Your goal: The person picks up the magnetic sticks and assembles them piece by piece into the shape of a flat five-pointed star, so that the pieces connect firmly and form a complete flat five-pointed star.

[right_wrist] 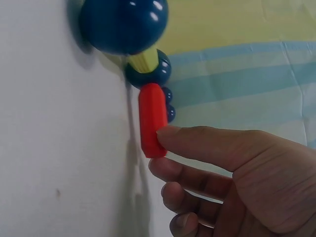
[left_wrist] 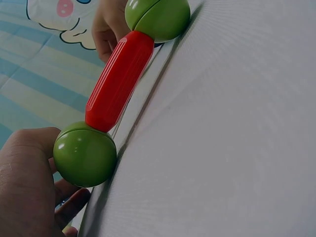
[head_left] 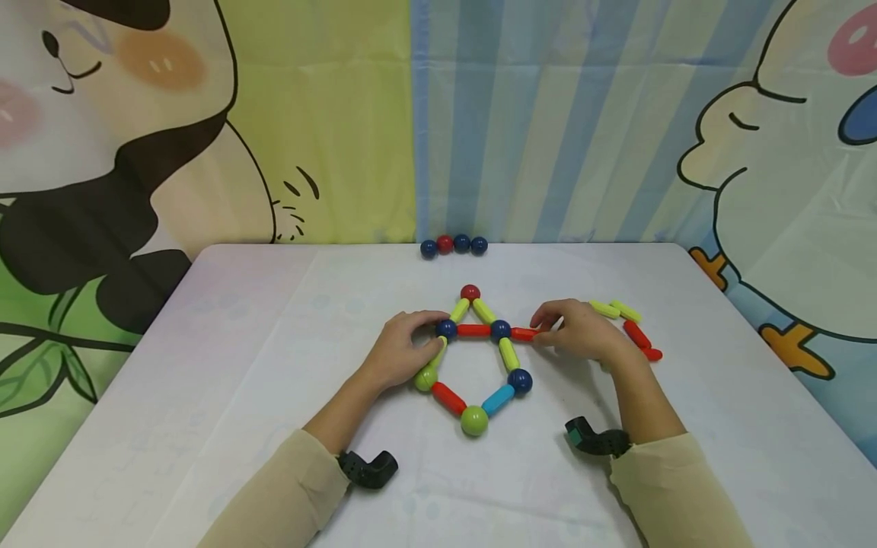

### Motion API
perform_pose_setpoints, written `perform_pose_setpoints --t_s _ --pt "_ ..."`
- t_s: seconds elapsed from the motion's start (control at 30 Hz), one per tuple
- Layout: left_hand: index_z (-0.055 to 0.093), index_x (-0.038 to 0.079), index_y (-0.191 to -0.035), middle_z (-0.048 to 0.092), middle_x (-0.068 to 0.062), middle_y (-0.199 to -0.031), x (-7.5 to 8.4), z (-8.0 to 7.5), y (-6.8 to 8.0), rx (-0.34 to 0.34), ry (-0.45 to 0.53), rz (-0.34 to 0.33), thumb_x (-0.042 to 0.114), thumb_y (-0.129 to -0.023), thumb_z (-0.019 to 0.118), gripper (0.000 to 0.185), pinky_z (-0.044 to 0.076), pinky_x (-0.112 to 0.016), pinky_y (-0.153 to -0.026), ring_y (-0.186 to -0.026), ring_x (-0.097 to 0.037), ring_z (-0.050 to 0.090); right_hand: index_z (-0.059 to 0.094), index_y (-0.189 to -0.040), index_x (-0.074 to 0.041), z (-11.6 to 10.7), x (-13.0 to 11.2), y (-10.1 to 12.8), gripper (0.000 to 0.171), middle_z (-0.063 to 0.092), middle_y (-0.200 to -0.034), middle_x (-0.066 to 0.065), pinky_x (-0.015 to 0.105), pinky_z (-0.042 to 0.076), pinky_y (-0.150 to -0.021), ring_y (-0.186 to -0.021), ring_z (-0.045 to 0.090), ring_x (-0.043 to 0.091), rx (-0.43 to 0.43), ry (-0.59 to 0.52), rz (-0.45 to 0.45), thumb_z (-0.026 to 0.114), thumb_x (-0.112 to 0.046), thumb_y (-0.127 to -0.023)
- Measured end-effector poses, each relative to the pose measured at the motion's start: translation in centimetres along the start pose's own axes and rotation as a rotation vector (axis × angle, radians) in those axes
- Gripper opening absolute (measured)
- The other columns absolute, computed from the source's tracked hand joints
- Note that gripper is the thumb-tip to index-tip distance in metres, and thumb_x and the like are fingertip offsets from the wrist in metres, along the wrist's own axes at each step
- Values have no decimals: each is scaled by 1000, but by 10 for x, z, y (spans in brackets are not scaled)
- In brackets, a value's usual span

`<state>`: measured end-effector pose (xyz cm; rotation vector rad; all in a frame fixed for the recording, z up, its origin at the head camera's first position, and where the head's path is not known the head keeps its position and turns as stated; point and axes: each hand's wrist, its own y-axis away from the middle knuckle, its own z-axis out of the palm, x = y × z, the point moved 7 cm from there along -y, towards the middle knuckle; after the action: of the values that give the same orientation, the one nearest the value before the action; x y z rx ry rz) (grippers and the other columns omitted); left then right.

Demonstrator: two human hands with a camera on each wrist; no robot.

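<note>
On the table lies a figure of balls and rods: a red ball (head_left: 470,293) at the top, yellow-green rods, a red crossbar rod (head_left: 473,330) and two green balls lower down. My left hand (head_left: 403,348) holds the left blue ball (head_left: 446,329) between thumb and fingers, close to a green ball (left_wrist: 85,154). With thumb and forefinger my right hand (head_left: 574,329) pinches the outer end of a red rod (right_wrist: 153,120). That rod's other end touches the right blue ball (head_left: 501,329). A light-blue rod (head_left: 498,399) joins the lower blue ball and the bottom green ball (head_left: 474,421).
A row of blue balls (head_left: 462,243) with one red ball (head_left: 444,244) sits at the table's far edge. Right of my right hand lie loose yellow-green rods (head_left: 625,310) and red rods (head_left: 637,333). A printed curtain (head_left: 548,114) hangs behind the table.
</note>
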<state>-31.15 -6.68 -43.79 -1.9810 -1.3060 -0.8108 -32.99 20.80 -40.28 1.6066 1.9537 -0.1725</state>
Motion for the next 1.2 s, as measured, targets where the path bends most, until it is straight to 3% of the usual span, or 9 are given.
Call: perform_pose_setpoints --t_s 0.23,0.47,0.63,0.9,1.07,1.2 --pt "65 22 -139 65 2 -142 0 0 0 -5 -6 -10 24 -96 65 43 35 -52 -120 -137 -23 54 72 -118 -11 -20 6 10 25 67 -113 13 31 50 -74 -99 59 29 86 21 -38 68 -26 -99" --pt "65 22 -140 65 1 -143 1 -2 1 -10 -5 -22 24 -96 66 43 39 -51 -118 -136 -24 54 71 -124 -11 -33 14 15 30 67 -121 14 39 53 -84 -106 59 31 124 20 -18 64 -28 -101" --pt "65 21 -140 65 0 -143 2 -1 1 -17 1 -11 23 -96 65 43 31 -53 -123 -138 -24 53 69 -127 -10 -39 21 20 32 65 -124 16 44 53 -87 -111 57 34 120 -3 13 65 -29 -100" --pt "65 20 -140 65 -1 -143 2 0 0 -18 -6 -7 23 -96 65 43 25 -54 -126 -140 -24 53 65 -133 -9 -54 41 33 38 62 -129 17 37 56 -81 -108 58 32 123 -63 66 63 -31 -102" --pt "65 21 -139 65 0 -142 2 0 0 -15 -6 -8 23 -96 65 43 31 -53 -123 -138 -24 54 63 -135 -8 -61 56 40 40 59 -131 20 35 55 -72 -93 59 32 125 -106 109 63 -30 -102" --pt "65 22 -139 65 1 -142 1 0 1 -12 -4 -11 23 -96 66 43 35 -53 -121 -137 -24 54 64 -134 -8 -58 60 39 41 59 -131 20 35 55 -74 -99 58 33 87 -85 114 66 -30 -100"
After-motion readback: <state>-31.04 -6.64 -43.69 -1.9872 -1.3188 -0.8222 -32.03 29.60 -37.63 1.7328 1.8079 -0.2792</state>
